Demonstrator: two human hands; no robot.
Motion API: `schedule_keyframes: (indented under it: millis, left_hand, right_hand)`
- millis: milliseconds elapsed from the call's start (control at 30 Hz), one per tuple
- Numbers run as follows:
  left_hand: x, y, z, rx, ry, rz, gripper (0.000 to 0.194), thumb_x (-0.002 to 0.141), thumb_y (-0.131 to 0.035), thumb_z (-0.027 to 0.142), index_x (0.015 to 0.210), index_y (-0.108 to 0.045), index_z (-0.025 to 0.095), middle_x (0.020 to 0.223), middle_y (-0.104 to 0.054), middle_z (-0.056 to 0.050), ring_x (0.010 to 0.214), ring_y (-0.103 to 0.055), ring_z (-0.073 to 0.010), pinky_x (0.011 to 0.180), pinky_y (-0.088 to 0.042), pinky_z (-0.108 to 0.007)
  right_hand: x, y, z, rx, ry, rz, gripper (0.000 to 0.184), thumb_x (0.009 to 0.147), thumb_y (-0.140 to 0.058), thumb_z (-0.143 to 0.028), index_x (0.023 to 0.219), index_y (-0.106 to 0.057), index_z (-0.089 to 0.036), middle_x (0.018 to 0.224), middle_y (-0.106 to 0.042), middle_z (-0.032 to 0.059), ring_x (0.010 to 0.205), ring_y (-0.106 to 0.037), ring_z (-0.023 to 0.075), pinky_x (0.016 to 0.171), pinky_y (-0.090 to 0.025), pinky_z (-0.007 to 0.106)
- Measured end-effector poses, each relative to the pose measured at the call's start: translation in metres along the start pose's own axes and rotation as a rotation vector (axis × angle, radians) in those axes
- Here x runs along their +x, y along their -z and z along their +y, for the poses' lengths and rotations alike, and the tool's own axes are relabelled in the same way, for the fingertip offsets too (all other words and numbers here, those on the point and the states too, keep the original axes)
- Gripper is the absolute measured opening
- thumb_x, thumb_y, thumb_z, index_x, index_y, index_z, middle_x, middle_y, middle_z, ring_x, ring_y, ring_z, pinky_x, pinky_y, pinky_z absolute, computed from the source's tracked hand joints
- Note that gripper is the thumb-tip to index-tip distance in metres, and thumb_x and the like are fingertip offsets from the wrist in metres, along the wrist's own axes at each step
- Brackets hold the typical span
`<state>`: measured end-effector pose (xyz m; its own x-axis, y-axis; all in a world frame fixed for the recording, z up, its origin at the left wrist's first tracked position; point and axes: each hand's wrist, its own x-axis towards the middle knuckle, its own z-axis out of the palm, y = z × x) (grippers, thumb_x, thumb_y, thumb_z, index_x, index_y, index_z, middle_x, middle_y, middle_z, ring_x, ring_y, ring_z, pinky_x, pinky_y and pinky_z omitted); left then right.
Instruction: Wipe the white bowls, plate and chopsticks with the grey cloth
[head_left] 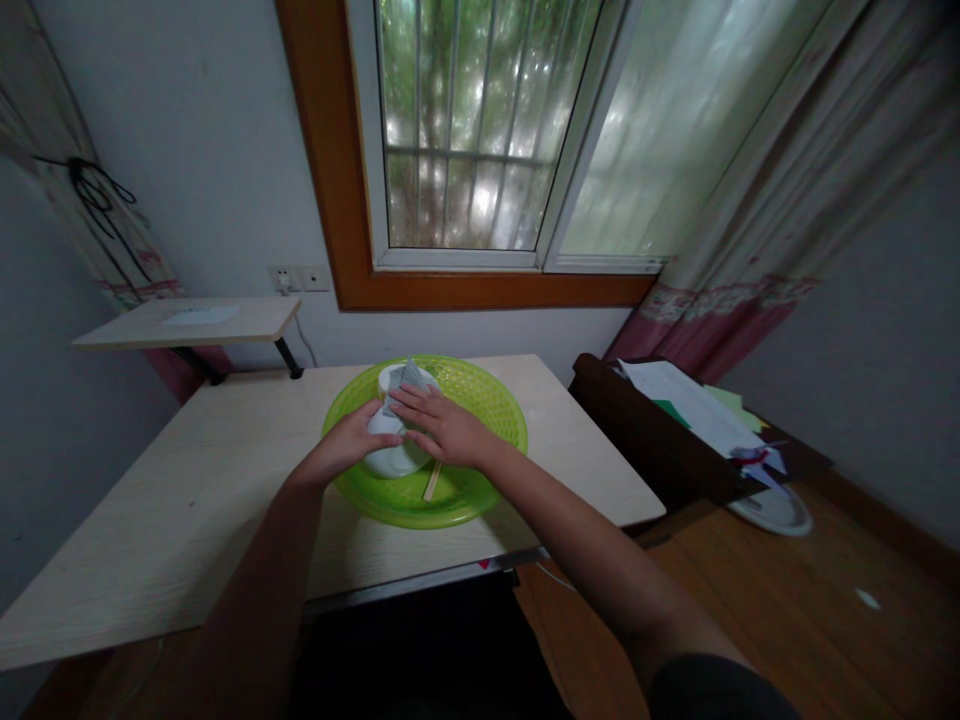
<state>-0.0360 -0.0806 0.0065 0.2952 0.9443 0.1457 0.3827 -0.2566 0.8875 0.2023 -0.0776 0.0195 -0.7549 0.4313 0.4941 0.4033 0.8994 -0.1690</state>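
Observation:
A round green plastic basket sits on the table, with white dishes inside it. My left hand is at the left of a white dish, its thumb across the dish and its fingers at the side, gripping it. A grey cloth lies over the white dishware, one corner sticking up. My right hand lies over that cloth, fingers stretched across it and pressing it against the dish. Below the right palm a pair of wooden chopsticks leans in the basket. The palms hide part of the dishes.
The pale wooden table carries a small raised shelf at its back left. A barred window is behind. To the right a dark cabinet bears papers, and a white round lid-like object lies low beside it.

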Motion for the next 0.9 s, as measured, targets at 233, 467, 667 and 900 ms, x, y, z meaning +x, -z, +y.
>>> schedule_keyframes:
  millis: [233, 467, 667, 900]
  left_hand:
    - [-0.001, 0.002, -0.001, 0.001, 0.037, 0.082, 0.044, 0.062, -0.086, 0.045, 0.095, -0.069, 0.022, 0.091, -0.072, -0.004, 0.087, -0.069, -0.0306, 0.075, -0.054, -0.037]
    - [-0.005, 0.004, 0.001, -0.278, 0.071, 0.147, 0.057, 0.066, -0.084, 0.044, 0.111, -0.063, 0.017, 0.106, -0.072, -0.010, 0.097, -0.070, -0.0304, 0.084, -0.057, -0.041]
    - [-0.008, 0.003, 0.009, -0.537, 0.086, 0.280, 0.060, 0.067, -0.087, 0.038, 0.112, -0.055, 0.016, 0.106, -0.070, -0.007, 0.098, -0.069, -0.0244, 0.087, -0.056, -0.036]
    - [-0.011, 0.004, 0.013, -0.571, 0.103, 0.243, 0.059, 0.068, -0.087, 0.035, 0.113, -0.053, 0.018, 0.115, -0.069, -0.009, 0.106, -0.068, -0.0258, 0.091, -0.057, -0.037]
  right_hand:
    - [-0.009, -0.006, 0.024, 0.150, -0.235, 0.094, 0.056, 0.105, -0.050, -0.040, 0.159, -0.041, -0.027, 0.165, -0.041, 0.0102, 0.152, -0.041, 0.0253, 0.126, -0.033, 0.053]
    - [-0.011, -0.008, 0.039, 0.233, -0.368, 0.185, 0.059, 0.106, -0.046, -0.048, 0.159, -0.042, -0.024, 0.163, -0.043, 0.0105, 0.152, -0.041, 0.0245, 0.128, -0.031, 0.048]
    - [-0.011, -0.015, 0.050, 0.329, -0.448, 0.243, 0.064, 0.102, -0.051, -0.054, 0.158, -0.044, -0.023, 0.162, -0.045, 0.0113, 0.151, -0.042, 0.0276, 0.128, -0.028, 0.052]
    - [-0.012, -0.014, 0.050, 0.357, -0.426, 0.302, 0.068, 0.097, -0.062, -0.049, 0.157, -0.044, -0.022, 0.157, -0.050, 0.0148, 0.145, -0.046, 0.0276, 0.125, -0.032, 0.049]
